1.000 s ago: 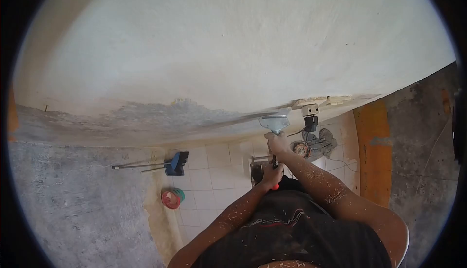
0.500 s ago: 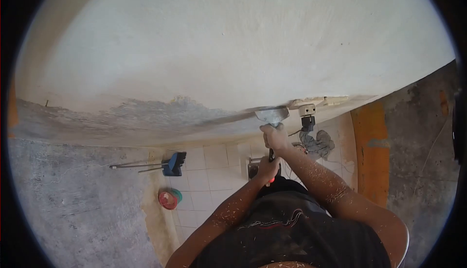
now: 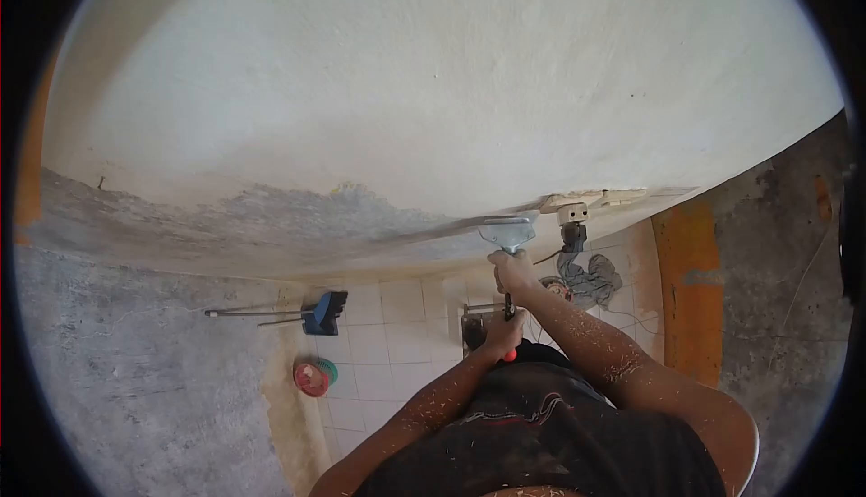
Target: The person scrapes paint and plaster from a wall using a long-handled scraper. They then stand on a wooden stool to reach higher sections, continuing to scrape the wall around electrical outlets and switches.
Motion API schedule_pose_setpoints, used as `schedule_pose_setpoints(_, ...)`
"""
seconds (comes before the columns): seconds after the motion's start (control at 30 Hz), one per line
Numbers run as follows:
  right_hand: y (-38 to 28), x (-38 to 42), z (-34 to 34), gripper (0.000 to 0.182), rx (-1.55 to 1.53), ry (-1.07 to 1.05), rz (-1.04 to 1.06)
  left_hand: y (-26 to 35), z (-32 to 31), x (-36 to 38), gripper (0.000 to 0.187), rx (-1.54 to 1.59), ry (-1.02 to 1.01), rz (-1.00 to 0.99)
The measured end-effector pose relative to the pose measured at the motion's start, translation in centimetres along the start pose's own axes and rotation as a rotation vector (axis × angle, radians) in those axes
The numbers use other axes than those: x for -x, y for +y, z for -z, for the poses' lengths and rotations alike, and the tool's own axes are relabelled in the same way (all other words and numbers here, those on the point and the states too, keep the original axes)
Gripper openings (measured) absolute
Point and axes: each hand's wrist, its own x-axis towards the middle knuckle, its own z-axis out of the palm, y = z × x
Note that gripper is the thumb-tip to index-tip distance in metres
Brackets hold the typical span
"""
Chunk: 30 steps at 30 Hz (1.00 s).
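A scraper (image 3: 508,232) with a wide metal blade and a dark handle with a red end has its blade at the wall (image 3: 379,91), just left of a socket. My right hand (image 3: 514,273) is closed around the upper handle, close below the blade. Lower down, my left hand (image 3: 503,331) grips the handle near its red end. Left of the blade, a rough grey patch (image 3: 298,213) of bare surface runs along the pale wall.
A socket (image 3: 572,215) with a black plug sits right of the blade, above a grey cloth (image 3: 591,280). On the tiled floor (image 3: 401,344) are a blue dustpan (image 3: 321,314) with long handles and a red and green basket (image 3: 313,377). An orange band (image 3: 690,289) stands at the right.
Both hands and the scraper appear slightly lower in the view, and the blade's face shows more fully. The wall and floor objects have shifted a little with the camera.
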Motion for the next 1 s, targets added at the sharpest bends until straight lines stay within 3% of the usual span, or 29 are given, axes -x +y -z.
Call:
schedule_pose_setpoints(0.03,-0.3,0.1,0.0,0.02,0.0,0.015,-0.047,-0.1,-0.2,-0.2,0.028,0.31,0.025,0.196)
schedule_pose_setpoints(0.07,-0.7,0.1,0.0,0.02,0.007,0.017,-0.057,4.7,1.7,-0.3,0.028,0.272,0.003,0.304)
schedule_pose_setpoints(0.1,-1.1,0.3,0.0,0.02,-0.038,-0.01,-0.08,5.2,2.1,-0.6,0.029,0.336,-0.023,0.459)
schedule_pose_setpoints(0.3,1.8,0.2,-0.3,0.019,-0.07,0.06,-0.111,2.1,0.8,0.8,0.031,0.387,-0.06,0.432)
schedule_pose_setpoints(0.37,0.8,-0.1,-0.4,0.02,-0.018,0.112,-0.115,0.8,0.0,0.0,0.029,0.365,-0.053,0.182)
schedule_pose_setpoints(0.4,-1.0,0.4,-0.4,0.021,-0.05,0.047,-0.086,3.9,1.3,-0.6,0.028,0.457,-0.087,0.428)
schedule_pose_setpoints(0.43,-1.7,0.8,-0.3,0.022,-0.08,-0.015,-0.071,3.6,1.6,-0.9,0.028,0.414,-0.124,0.242)
schedule_pose_setpoints(0.5,-1.3,0.6,0.0,0.023,-0.092,-0.093,-0.044,4.1,1.9,-0.6,0.028,0.516,-0.115,0.398)
schedule_pose_setpoints(0.6,0.6,0.3,-0.3,0.023,-0.051,0.03,-0.064,2.6,1.0,0.2,0.027,0.46,-0.084,0.456)
schedule_pose_setpoints(0.7,1.7,-1.3,0.2,0.023,-0.007,0.132,-0.121,2.5,0.2,-0.6,0.028,0.428,-0.012,0.391)
schedule_pose_setpoints(0.77,2.9,-3.0,1.2,0.022,0.551,0.001,0.786,6.2,2.3,-1.7,0.031,0.299,-0.03,0.349)
schedule_pose_setpoints(0.8,-2.7,1.2,0.2,0.02,-0.035,-0.055,0.057,6.0,2.4,-1.3,0.031,0.29,-0.061,0.329)
schedule_pose_setpoints(0.97,0.8,-0.4,0.5,0.024,0.044,0.093,-0.03,0.2,-0.7,0.5,0.026,0.214,-0.068,0.041)
schedule_pose_setpoints(1.0,-0.5,0.0,0.4,0.024,0.072,0.073,0.012,4.0,0.5,0.1,0.026,0.254,-0.041,0.214)
